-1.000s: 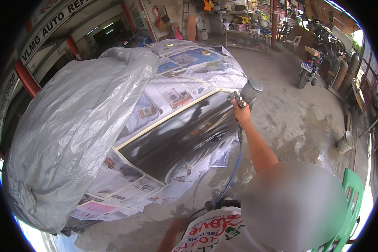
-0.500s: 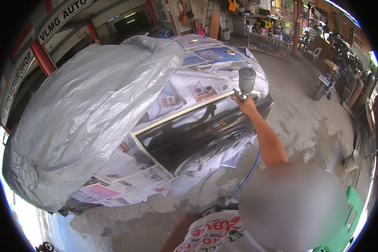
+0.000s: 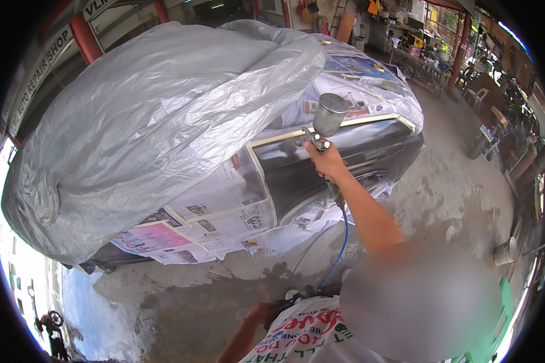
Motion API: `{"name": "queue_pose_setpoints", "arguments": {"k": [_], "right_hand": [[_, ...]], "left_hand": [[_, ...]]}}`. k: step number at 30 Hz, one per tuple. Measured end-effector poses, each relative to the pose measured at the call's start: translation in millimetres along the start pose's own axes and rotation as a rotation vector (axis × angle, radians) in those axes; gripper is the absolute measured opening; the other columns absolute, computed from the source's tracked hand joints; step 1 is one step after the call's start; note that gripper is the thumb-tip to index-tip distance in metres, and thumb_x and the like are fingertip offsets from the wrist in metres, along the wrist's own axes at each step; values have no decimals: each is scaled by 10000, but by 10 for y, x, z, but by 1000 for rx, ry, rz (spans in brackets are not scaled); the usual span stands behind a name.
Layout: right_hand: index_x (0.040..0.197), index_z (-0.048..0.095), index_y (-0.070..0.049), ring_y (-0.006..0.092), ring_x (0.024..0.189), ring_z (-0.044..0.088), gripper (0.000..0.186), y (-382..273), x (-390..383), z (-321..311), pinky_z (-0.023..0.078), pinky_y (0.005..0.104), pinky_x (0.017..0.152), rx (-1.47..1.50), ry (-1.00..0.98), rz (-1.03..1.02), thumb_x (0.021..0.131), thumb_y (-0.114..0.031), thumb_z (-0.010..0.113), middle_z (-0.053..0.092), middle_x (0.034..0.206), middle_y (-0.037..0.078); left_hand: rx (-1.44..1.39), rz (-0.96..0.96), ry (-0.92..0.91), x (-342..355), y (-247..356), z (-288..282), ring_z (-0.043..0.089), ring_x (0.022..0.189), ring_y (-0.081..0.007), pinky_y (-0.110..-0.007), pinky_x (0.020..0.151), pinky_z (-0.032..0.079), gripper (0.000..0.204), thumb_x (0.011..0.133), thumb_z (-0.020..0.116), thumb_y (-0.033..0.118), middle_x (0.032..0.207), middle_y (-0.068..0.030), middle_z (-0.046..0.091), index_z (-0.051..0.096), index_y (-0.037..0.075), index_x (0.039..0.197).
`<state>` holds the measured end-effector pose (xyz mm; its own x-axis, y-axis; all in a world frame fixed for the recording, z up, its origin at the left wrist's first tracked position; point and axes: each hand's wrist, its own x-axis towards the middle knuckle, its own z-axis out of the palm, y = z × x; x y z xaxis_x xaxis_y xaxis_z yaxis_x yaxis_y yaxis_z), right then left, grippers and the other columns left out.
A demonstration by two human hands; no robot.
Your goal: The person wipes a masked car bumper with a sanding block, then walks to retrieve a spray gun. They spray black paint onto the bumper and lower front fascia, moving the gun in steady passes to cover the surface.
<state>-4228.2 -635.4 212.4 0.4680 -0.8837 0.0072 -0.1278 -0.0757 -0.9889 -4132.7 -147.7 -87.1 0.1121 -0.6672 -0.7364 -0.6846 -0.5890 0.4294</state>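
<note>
Had the right hand (image 3: 327, 160) clamped on the handle of a spray gun (image 3: 311, 142), fingers wrapped right round, in front of the glossy dark panel (image 3: 284, 172). Found that panel straight ahead, framed by pale tape (image 3: 276, 138) and newspaper (image 3: 236, 209), with a silver cover (image 3: 157, 115) draped to the left. Held the left hand (image 3: 261, 314) down by the white shirt (image 3: 284, 349); couldn't tell fingers apart or together.

Progress-wise, looked well past masking and into coating, tbh. Saw dark shine across the visible panel, but couldn't judge evenness or coats left. Had tape and paper in place, not yet peeled.

Containers: had a metal cup (image 3: 330, 118) on top of the gun, apparently lidded, so couldn't see any level inside. Spotted a grey can (image 3: 506, 251) on the floor at right, contents hidden too. Couldn't make out anything inside the clutter on the far bench (image 3: 426, 71), way too small.
</note>
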Motion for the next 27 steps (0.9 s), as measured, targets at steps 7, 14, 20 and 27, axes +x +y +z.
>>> {"name": "queue_pose_setpoints", "arguments": {"k": [7, 14, 20, 27], "right_hand": [[1198, 654, -68, 85, 410, 437, 376, -164, -301, 858, 352, 273, 345, 158, -127, 68, 1006, -390, 684, 638, 712, 40], [1268, 667, -56, 101, 561, 582, 435, 222, -1386, 392, 475, 282, 513, 88, -368, 55, 1004, -401, 691, 754, 894, 82], [1411, 624, -89, 185, 934, 710, 546, 1179, -2565, -769, 552, 340, 875, 12, -320, 46, 981, -411, 719, 767, 1018, 130], [1382, 637, -48, 305, 965, 765, 603, 1734, -3602, -2665, 573, 380, 855, -73, -50, 51, 952, -461, 729, 760, 993, 225]], "left_hand": [[190, 12, -53, -176, -411, -36, 672, 1147, -361, -501, 972, 534, 421, 1009, 518, 523, 1269, -72, 715, 717, 245, 1255], [84, 59, 130, 83, -901, 556, 635, 1246, -370, -479, 1037, 508, 450, 970, 630, 430, 1333, -155, 684, 683, 196, 1352], [-175, 584, 205, 549, 1478, 379, 719, 1071, -281, -389, 923, 553, 396, 951, 702, 312, 1200, -108, 744, 694, 119, 1297], [-663, 694, -47, 364, 4450, 1184, 681, 997, -173, -346, 897, 523, 320, 953, 710, 227, 1065, -69, 728, 685, 27, 1202]]}}
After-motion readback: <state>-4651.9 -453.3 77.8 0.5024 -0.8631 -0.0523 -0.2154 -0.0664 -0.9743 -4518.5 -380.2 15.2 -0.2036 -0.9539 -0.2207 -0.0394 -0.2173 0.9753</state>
